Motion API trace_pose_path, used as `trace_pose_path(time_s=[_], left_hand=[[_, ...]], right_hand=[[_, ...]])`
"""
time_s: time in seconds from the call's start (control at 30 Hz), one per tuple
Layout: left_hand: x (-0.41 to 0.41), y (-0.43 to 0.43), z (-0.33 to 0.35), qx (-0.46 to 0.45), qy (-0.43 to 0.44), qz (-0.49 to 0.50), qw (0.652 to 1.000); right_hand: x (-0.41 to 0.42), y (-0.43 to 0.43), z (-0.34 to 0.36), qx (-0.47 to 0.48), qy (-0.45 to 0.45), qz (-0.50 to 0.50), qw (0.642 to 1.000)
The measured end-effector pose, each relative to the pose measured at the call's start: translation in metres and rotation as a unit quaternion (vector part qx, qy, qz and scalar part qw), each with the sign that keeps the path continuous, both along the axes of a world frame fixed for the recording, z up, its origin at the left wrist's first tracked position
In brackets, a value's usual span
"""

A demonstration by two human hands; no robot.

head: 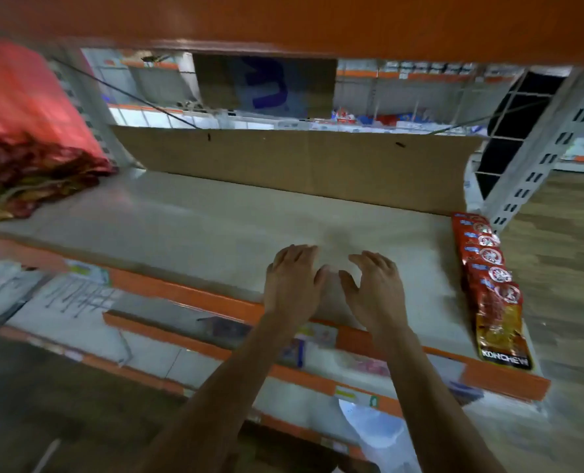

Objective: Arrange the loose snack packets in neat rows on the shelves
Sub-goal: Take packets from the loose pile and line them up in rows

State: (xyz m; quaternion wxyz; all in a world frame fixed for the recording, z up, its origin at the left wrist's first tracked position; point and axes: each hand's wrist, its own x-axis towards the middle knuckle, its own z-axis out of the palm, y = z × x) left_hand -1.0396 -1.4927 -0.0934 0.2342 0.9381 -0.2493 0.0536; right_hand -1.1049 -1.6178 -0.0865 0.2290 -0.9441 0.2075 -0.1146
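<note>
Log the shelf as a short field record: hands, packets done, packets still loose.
left hand: empty, fingers relaxed, over the shelf's front middle
right hand: empty, fingers loosely curled, beside the left
shelf: grey shelf board with orange front edge
arranged: row of red snack packets, overlapping front to back at the right end
loose: heap of dark red packets at the far left end
back: brown cardboard sheet, upright
other: red plastic bag above the heap
</note>
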Motion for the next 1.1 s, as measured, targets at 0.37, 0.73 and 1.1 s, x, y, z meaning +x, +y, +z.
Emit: trace_pose_path(time_s=[0.37,0.73,1.1], left_hand=[[0.077,0.208,0.002,0.028,0.002,0.139,0.99],[0.141,0.348,0.001,0.055,0.025,0.234,0.97],[0.25,0.433,0.009,0.076,0.016,0.275,0.958]], right_hand=[[0.105,0.194,-0.004,-0.04,0.007,0.101,0.994],[0.197,0.335,-0.001,-0.01,0.012,0.187,0.982],[0.317,0.424,0.0,0.019,0.012,0.243,0.97]])
